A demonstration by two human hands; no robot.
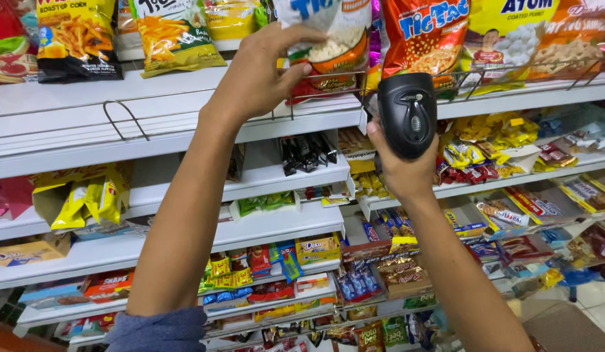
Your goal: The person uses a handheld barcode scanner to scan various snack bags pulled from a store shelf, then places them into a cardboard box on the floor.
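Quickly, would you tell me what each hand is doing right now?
Left hand: closed on a white-and-orange snack bag.
Right hand: closed around a black handheld barcode scanner.

A white, blue and orange snack bag [332, 39] stood at twelve o'clock on the top shelf. At one o'clock beside it was a red-orange snack bag [423, 36], then a yellow nut bag [508, 36] at two. At eleven o'clock hung a green-and-yellow chip bag [175, 36], with a black-and-yellow corn-stick bag [74, 39] at ten. Yellow packets [97, 199] lay at nine o'clock. Small red and green packets [250, 264] sat at six.
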